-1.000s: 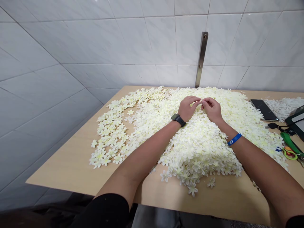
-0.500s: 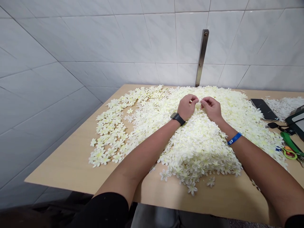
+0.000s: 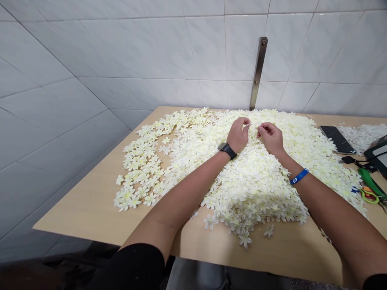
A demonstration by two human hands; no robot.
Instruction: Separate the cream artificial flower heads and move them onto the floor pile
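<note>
A broad heap of white-and-pale-yellow artificial flower heads (image 3: 256, 181) covers much of the wooden table (image 3: 84, 213). Over the far middle of this heap, my left hand (image 3: 238, 135) has its thumb and forefinger curled together in a pinch. My right hand (image 3: 272, 139), just to its right, is also closed in a pinch, with a small gap between the two sets of fingertips. Anything between the fingers is too small and too like the white heap to make out. A black watch (image 3: 227, 150) is on my left wrist and a blue wristband (image 3: 299, 176) on my right.
Flat flower heads (image 3: 140, 173) spread along the left side. To the right lie a phone (image 3: 337, 139), a pile of thin white pieces (image 3: 364, 135), a dark case (image 3: 377, 153) and green-handled scissors (image 3: 369, 196). Behind stands a tiled wall (image 3: 196, 48) with a metal bar (image 3: 259, 72).
My hands have moved slightly apart, and the left fingertips sit a little higher. The heap looks the same; the view has shifted very slightly.
</note>
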